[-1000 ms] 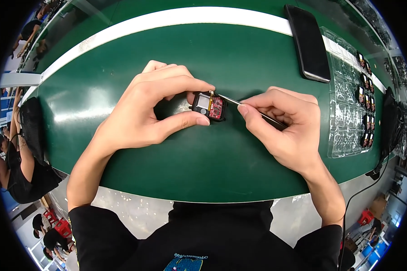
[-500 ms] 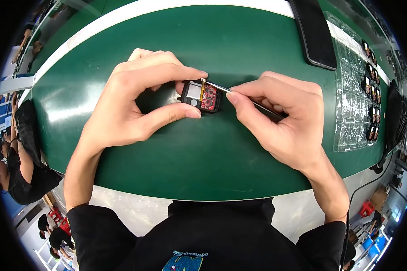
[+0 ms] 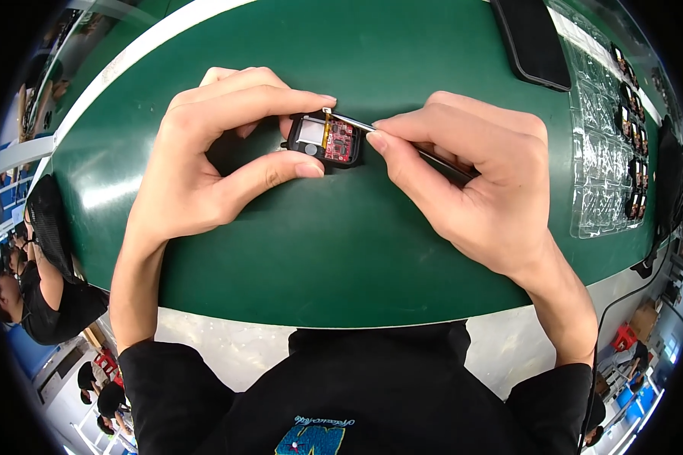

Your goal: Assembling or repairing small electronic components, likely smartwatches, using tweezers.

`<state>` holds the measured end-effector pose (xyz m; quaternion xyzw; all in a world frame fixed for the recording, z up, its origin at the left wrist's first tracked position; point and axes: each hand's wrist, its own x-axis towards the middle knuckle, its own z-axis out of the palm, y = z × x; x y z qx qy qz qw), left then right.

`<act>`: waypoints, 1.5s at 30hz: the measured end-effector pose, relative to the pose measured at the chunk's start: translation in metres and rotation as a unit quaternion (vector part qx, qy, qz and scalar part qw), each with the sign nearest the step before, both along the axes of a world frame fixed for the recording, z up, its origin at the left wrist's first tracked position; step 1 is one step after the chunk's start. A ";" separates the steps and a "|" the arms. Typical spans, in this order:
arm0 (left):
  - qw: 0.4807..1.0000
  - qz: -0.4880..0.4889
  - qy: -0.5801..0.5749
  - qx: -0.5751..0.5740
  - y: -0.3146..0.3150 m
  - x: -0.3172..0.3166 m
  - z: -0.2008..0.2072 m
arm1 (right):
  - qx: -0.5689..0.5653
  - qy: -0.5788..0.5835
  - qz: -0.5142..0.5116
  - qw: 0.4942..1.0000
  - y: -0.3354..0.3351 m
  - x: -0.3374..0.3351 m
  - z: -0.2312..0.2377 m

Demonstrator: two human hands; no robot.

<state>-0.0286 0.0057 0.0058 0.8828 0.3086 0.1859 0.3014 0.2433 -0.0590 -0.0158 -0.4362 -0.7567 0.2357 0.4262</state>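
Note:
Between the thumb and fingers of my left hand (image 3: 212, 152) is a small black device casing (image 3: 325, 139), its inside facing up. In it show a red circuit board (image 3: 343, 142), a silvery rectangular part (image 3: 311, 131) and a round grey part. A yellowish strip runs along the board up to the casing's upper edge. My right hand (image 3: 478, 167) pinches slim metal tweezers (image 3: 354, 123). Their tip meets the upper end of the strip, close to my left index fingertip. Whether the tip grips the strip is too small to tell.
A black phone-like slab (image 3: 531, 45) lies at the upper right of the green table (image 3: 341, 250). Beside it, a clear plastic tray (image 3: 596, 167) holds several similar small devices along its right side. Black cables hang past the right edge. Another person (image 3: 49, 296) sits at the far left.
The device and both hands appear a little higher and further left, as the whole view has shifted. The tweezer tip stays at the strip's upper end, and both grips look the same.

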 end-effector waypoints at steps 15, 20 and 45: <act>1.000 0.004 0.014 0.013 0.000 0.001 0.001 | 0.013 -0.008 -0.010 1.000 -0.001 0.000 0.001; 1.000 0.002 -0.004 0.000 0.000 0.000 -0.001 | -0.012 0.011 -0.011 1.000 -0.002 -0.002 -0.001; 1.000 -0.002 -0.012 -0.015 0.001 -0.001 -0.001 | 0.012 0.005 -0.027 1.000 -0.003 0.002 0.006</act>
